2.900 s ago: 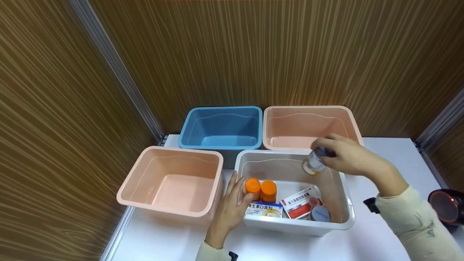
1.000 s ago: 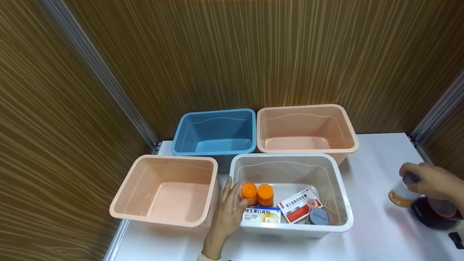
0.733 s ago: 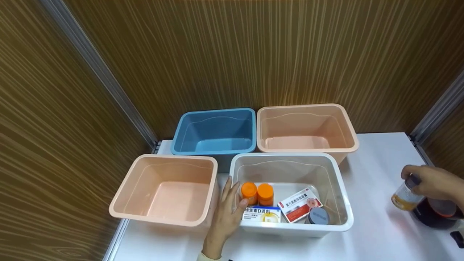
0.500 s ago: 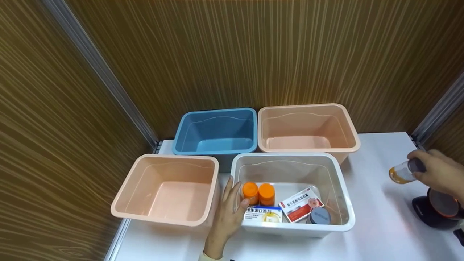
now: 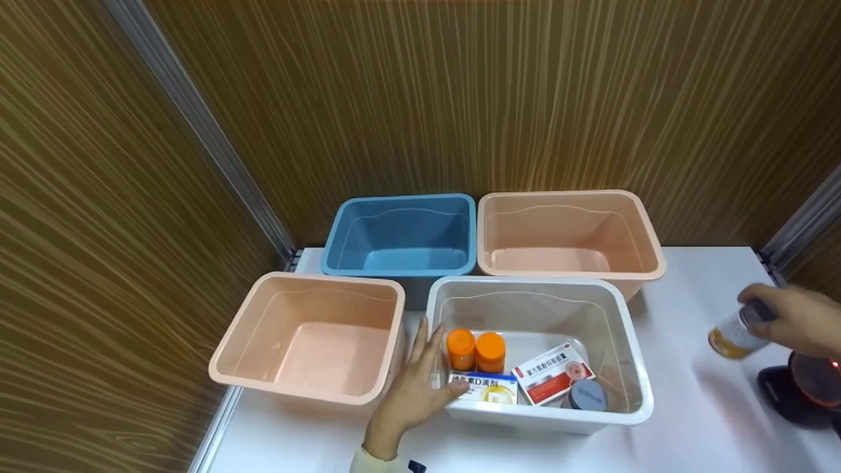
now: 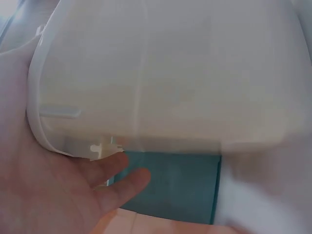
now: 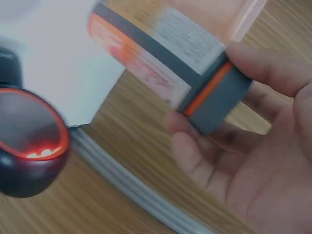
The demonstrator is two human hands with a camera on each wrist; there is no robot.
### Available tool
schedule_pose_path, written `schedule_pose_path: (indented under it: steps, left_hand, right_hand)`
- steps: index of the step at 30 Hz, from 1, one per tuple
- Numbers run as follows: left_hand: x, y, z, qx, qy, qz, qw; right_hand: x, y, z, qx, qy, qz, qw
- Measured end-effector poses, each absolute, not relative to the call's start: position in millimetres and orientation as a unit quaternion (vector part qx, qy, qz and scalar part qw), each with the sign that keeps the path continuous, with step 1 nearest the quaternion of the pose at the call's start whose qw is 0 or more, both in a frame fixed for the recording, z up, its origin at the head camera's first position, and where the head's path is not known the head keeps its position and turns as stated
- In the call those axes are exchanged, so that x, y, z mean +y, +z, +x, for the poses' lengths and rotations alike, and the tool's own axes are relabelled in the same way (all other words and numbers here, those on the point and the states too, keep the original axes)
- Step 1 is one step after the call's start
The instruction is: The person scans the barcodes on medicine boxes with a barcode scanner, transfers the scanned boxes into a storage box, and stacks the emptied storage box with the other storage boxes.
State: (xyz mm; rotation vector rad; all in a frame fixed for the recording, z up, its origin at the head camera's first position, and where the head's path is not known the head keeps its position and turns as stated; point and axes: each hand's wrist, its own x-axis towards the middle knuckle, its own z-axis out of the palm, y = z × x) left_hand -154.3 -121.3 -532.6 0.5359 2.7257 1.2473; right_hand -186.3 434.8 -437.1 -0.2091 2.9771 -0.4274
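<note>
My right hand (image 5: 798,318) pinches a pill bottle (image 5: 732,335) by its dark grey cap, the bottle tilted in the air at the right of the table. In the right wrist view the fingers sit round the cap, and the label (image 7: 180,39) faces the camera. My left hand (image 5: 414,391) lies with straight, spread fingers against the left rim of a white bin (image 5: 545,412). Inside that bin stand two orange-capped bottles (image 5: 461,348), a blue-and-white box (image 5: 483,389), a red-and-white medicine box (image 5: 553,374) and a grey-capped bottle (image 5: 587,395).
Below the raised bottle stands a black round desktop scanner (image 5: 788,394) with a red glow. Behind the white bin are a blue bin (image 5: 399,269) and a peach bin (image 5: 571,270). Another peach bin (image 5: 305,387) stands left. Wood-grain panels (image 5: 460,98) enclose the table.
My right hand has carried the pill bottle from above the white bin to the right, near the scanner, and has turned it there. The left hand stays at the bin's rim.
</note>
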Motion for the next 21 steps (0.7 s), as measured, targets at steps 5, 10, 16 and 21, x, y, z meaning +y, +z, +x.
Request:
schedule_pose_path:
  steps: [5, 10, 16, 21]
  left_hand:
    - [-120, -529, -155, 0.907, 0.383, 0.156, 0.073]
    - [-118, -524, -157, 0.916, 0.364, 0.136, 0.103]
    - [-116, -518, -158, 0.931, 0.319, 0.134, 0.116]
    - [-114, -513, -159, 0.942, 0.28, 0.142, 0.116]
  right_hand:
    - [409, -414, -198, 0.988, -0.127, -0.081, -0.043]
    - [374, -387, -215, 0.982, -0.146, -0.091, -0.072]
    - [333, -364, -242, 0.974, -0.18, -0.113, -0.073]
    - [300, -351, -263, 0.969, -0.2, -0.133, -0.062]
